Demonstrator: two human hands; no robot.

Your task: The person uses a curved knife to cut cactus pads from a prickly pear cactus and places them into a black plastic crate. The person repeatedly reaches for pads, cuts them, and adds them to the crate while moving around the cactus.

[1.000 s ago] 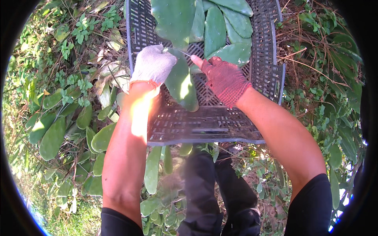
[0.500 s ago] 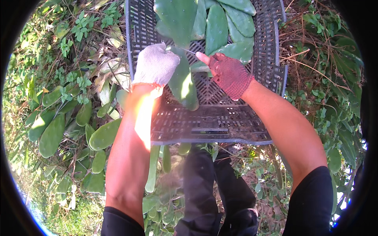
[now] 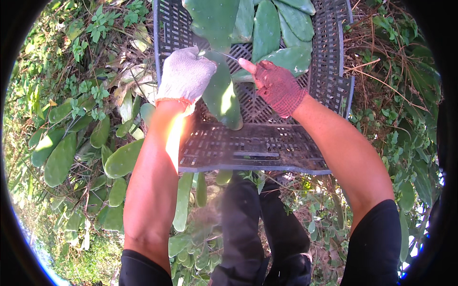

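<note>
Left hand (image 3: 185, 76) in a white knit glove has its fingers clenched around a green cactus pad (image 3: 220, 93) hanging over the grey plastic crate (image 3: 260, 148), while the red-gloved right hand (image 3: 276, 86) grips a thin blade (image 3: 228, 56) at the pad's top.

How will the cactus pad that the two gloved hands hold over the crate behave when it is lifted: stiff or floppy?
The cactus pad probably stays stiff: it hangs flat and unbent from the left hand. It looks thick and fleshy, so likely rather heavy for its size. Both hands, the right hand too, wear gloves, which hints at a prickly surface.
</note>
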